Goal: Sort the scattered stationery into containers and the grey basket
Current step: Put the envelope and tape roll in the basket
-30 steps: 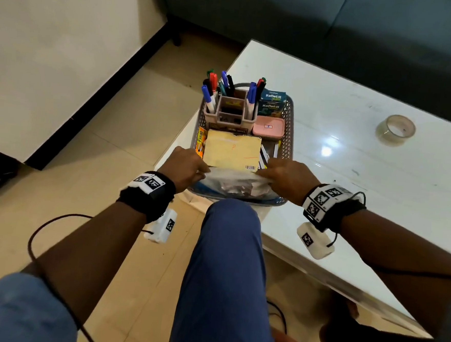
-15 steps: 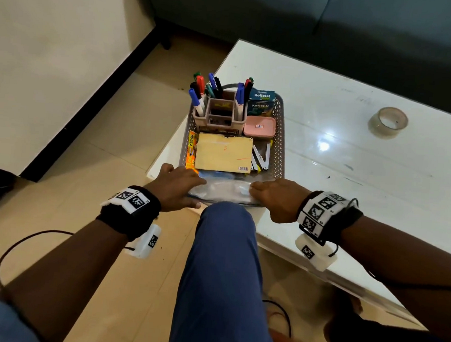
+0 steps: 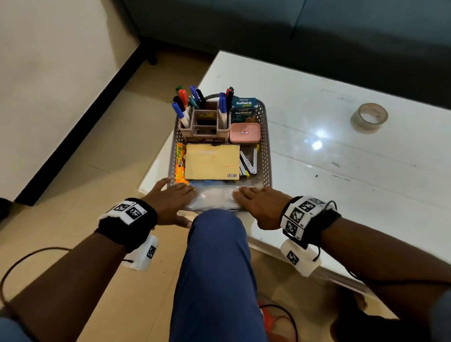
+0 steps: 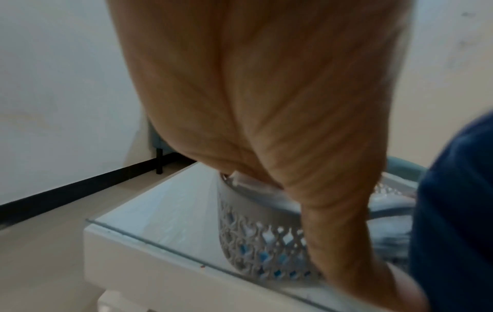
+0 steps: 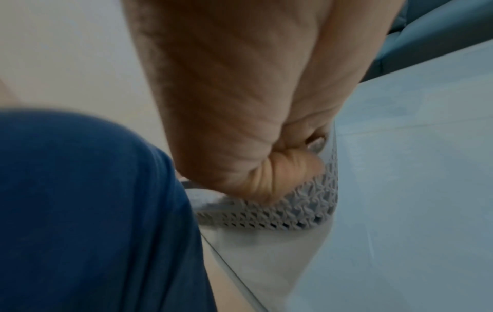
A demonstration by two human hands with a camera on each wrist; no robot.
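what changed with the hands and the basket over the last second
Both hands uncurled: the left hand and right hand went from gripping the clear plastic pouch at the grey basket's near end to lying flat on it. The pen holder, pink box, envelope and tape roll stayed put.

Both forearms reach forward, one on each side of the raised knee [image 3: 215, 239]. The left hand [image 3: 170, 203] lies flat with fingers spread and straight. The right hand [image 3: 259, 206] lies palm down, its thumb [image 5: 290, 168] bent under.
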